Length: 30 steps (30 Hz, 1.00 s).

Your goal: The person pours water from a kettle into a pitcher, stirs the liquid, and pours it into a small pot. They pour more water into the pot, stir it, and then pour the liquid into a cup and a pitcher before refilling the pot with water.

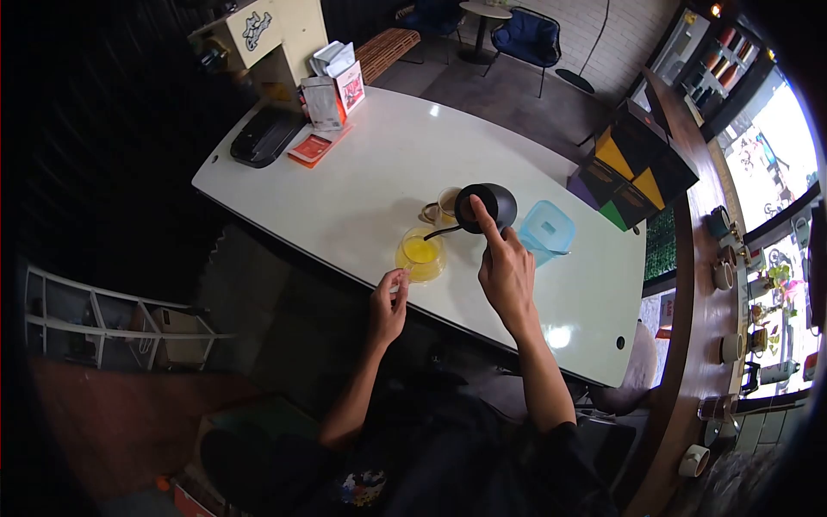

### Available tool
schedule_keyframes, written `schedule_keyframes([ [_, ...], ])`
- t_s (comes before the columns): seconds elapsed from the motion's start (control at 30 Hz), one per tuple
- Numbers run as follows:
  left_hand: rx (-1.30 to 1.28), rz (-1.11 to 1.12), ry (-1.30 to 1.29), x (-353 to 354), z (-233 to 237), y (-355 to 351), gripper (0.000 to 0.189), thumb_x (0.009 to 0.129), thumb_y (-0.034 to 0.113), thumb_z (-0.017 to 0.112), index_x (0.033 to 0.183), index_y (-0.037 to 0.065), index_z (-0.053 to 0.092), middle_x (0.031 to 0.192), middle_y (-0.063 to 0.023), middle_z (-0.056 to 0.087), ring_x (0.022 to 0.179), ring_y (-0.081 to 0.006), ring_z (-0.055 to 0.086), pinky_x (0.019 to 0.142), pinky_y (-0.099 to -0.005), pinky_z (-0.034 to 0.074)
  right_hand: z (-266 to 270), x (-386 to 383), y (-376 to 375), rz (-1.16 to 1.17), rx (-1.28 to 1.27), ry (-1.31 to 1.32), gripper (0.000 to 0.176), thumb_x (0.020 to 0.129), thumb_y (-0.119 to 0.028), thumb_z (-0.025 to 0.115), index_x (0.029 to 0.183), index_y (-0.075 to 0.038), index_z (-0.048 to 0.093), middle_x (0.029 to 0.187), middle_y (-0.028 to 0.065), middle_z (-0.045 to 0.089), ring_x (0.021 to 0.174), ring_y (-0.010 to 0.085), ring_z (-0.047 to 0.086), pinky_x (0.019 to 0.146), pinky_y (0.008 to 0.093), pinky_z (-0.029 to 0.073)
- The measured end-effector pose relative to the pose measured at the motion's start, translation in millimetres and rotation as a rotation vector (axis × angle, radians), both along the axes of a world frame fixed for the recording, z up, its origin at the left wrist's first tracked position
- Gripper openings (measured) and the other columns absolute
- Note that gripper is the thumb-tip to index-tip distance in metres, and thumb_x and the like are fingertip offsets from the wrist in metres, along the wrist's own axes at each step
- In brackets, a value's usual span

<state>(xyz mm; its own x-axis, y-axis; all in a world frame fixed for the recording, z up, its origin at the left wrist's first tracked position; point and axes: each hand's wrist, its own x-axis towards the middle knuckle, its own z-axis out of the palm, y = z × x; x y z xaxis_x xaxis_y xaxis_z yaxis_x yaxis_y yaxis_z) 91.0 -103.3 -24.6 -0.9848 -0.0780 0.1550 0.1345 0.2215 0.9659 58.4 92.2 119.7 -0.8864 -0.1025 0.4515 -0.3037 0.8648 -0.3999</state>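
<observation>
A black gooseneck kettle [497, 203] is in my right hand [508, 274], which is wrapped round its handle with the index finger stretched over the top. Its thin spout points left, over a clear glass vessel [421, 258] with yellow liquid in it. My left hand [390, 303] is at the near side of that vessel, its fingers pinched at what looks like the vessel's handle. Behind the spout a light cup [447, 207] stands partly hidden by the kettle. Right of the kettle lies a translucent blue container [548, 228].
The white table [362, 198] carries a black tray [265, 136], pouches and a box [350, 87], and an orange packet [315, 149] at its left end. A dark, coloured box [631, 164] is at the far right edge. Cups [723, 275] line a wooden ledge.
</observation>
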Motion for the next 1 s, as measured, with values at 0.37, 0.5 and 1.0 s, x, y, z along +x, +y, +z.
schedule_keyframes([
  [0.37, 0.109, 0.032, 0.05, -4, -21, 3, 0.028, 0.096, 0.02, 0.056, 0.113, -0.002, 0.052, 0.099, -0.0167, 0.063, 0.091, -0.0251, 0.065, 0.075, -0.035, 0.053, -5, -14, -12, 0.2, 0.388, 0.085, 0.081, 0.077, 0.004, 0.053, 0.142, -0.041, 0.038, 0.091, 0.0121, 0.052, 0.065, 0.0241, 0.061, 0.052, 0.0348, 0.053],
  [0.5, 0.132, 0.037, 0.043, -8, -24, 3, 0.028, 0.095, 0.019, 0.058, 0.113, 0.0, 0.048, 0.097, -0.0152, 0.062, 0.088, -0.0222, 0.064, 0.07, -0.0331, 0.053, 5, -15, -11, 0.249, 0.465, 0.08, 0.08, 0.078, 0.003, 0.052, 0.142, -0.042, 0.037, 0.095, 0.0124, 0.051, 0.066, 0.023, 0.06, 0.054, 0.0341, 0.055],
  [1.0, 0.138, -0.034, 0.071, -16, -24, 6, 0.048, 0.095, 0.016, 0.058, 0.136, 0.003, 0.037, 0.084, -0.0076, 0.06, 0.073, -0.0138, 0.063, 0.059, -0.0255, 0.05, -3, -7, -10, 0.191, 0.377, 0.094, 0.083, 0.073, 0.004, 0.054, 0.141, -0.041, 0.04, 0.088, 0.0109, 0.051, 0.067, 0.0232, 0.061, 0.049, 0.0343, 0.052],
])
